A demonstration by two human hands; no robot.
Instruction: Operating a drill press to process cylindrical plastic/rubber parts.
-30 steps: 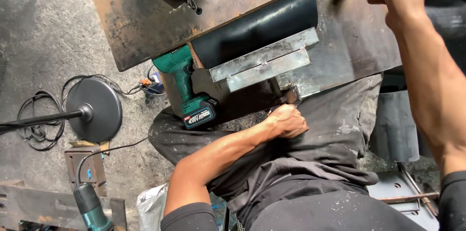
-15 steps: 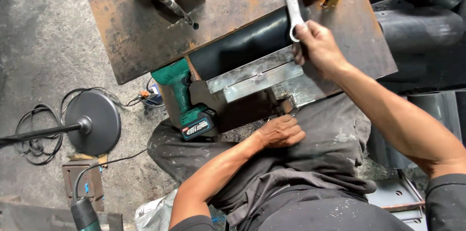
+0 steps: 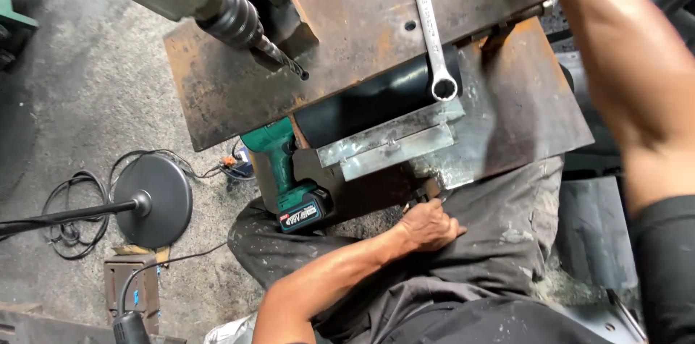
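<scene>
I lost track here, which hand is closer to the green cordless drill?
Left. The left hand rests on the lap just right of the green cordless drill; the right hand is out of frame, its arm reaching away at upper right.

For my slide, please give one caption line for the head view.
Left hand rests on the lap under a rusty steel plate; a ring spanner lies on it beside a drill bit.

1 label: rectangular, black-and-white, on green drill's battery pack; possibly a sticker.
</scene>
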